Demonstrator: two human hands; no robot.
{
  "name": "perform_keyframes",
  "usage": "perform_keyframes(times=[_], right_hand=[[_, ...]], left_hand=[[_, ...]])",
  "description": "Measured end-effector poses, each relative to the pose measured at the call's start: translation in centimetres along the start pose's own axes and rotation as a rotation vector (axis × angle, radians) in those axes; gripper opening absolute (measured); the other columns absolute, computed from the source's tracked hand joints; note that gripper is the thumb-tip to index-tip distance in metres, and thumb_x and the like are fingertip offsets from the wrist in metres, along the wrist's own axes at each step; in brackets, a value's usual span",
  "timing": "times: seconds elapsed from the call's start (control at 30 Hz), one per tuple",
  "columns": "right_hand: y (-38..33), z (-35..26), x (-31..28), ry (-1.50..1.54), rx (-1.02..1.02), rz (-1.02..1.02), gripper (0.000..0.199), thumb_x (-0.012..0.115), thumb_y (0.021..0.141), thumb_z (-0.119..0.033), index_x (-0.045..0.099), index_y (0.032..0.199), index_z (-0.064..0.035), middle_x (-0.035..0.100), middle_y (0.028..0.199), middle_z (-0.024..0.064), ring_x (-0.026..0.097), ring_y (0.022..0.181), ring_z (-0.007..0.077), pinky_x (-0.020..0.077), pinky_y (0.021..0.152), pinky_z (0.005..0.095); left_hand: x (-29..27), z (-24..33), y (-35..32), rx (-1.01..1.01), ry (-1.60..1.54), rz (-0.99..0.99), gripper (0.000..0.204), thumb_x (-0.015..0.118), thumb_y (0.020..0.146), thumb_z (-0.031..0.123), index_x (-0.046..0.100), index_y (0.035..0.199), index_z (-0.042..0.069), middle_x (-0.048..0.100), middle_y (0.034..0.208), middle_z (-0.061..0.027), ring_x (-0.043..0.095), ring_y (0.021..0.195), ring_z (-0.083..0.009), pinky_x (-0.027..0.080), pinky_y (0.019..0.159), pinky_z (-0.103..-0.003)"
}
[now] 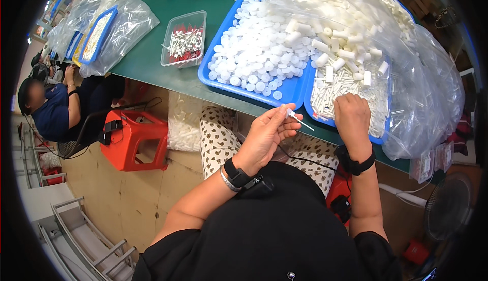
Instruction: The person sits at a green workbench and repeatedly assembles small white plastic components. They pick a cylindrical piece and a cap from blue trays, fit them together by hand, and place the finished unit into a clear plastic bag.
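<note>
My left hand [264, 137] is closed, its thumb and fingers pinching a small white plastic part with a thin pin [304, 123] that points to the lower right. This is just in front of the table's near edge. Over the right blue tray [308, 94] hangs my right hand [352, 115], fingers curled down at the thin white pins [325, 90]. Whatever its fingertips hold is hidden. Thick white plastic cylinders [338, 52] lie heaped at the back of that tray. Beside it, a larger blue tray [203, 70] holds a pile of translucent white discs [254, 47].
A clear plastic box [165, 57] of red and white pieces stands left on the green table [145, 52]. Big clear bags [422, 93] bulge at the right. A red stool [134, 138] and a seated person [56, 108] are at the left, a fan [448, 204] at lower right.
</note>
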State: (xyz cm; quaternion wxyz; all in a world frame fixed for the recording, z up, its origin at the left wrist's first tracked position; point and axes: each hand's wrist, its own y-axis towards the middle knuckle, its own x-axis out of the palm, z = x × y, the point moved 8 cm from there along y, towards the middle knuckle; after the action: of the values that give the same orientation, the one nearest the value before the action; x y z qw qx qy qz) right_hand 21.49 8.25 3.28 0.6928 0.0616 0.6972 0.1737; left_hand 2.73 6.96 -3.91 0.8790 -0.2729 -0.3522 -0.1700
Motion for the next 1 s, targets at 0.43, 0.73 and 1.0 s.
perform_keyframes(times=[0.43,0.73,1.0], right_hand=[[-2.0,-3.8,-1.5,1.008,0.162,-0.055,0.018,0.065,0.09,0.0,0.063,0.108,0.0028,0.067,0.088,0.0115,0.064,0.072,0.0179,0.0515,0.065,0.0273],[-1.8,-4.3,-2.5,0.905,0.103,0.051,0.009,0.067,0.087,0.002,0.065,0.096,0.0012,0.066,0.086,0.0122,0.064,0.071,0.0232,0.05,0.063,0.0308],[-1.6,-5.3,-3.3,0.801,-0.014,0.138,0.008,0.067,0.086,0.003,0.062,0.093,0.0006,0.065,0.084,0.0131,0.065,0.072,0.0268,0.0501,0.061,0.0336]], left_hand=[[-0.3,1.7,0.1,0.113,-0.088,0.072,0.043,0.057,0.101,0.028,0.052,0.131,-0.002,0.066,0.114,-0.0156,0.065,0.099,-0.0175,0.054,0.089,-0.03],[-0.4,1.5,0.4,0.114,-0.092,0.079,0.041,0.058,0.101,0.027,0.053,0.13,-0.001,0.066,0.113,-0.016,0.065,0.099,-0.0171,0.054,0.089,-0.029],[-0.3,1.0,0.5,0.125,-0.039,0.04,0.041,0.055,0.102,0.025,0.05,0.133,-0.002,0.065,0.118,-0.016,0.064,0.103,-0.0178,0.053,0.092,-0.031]])
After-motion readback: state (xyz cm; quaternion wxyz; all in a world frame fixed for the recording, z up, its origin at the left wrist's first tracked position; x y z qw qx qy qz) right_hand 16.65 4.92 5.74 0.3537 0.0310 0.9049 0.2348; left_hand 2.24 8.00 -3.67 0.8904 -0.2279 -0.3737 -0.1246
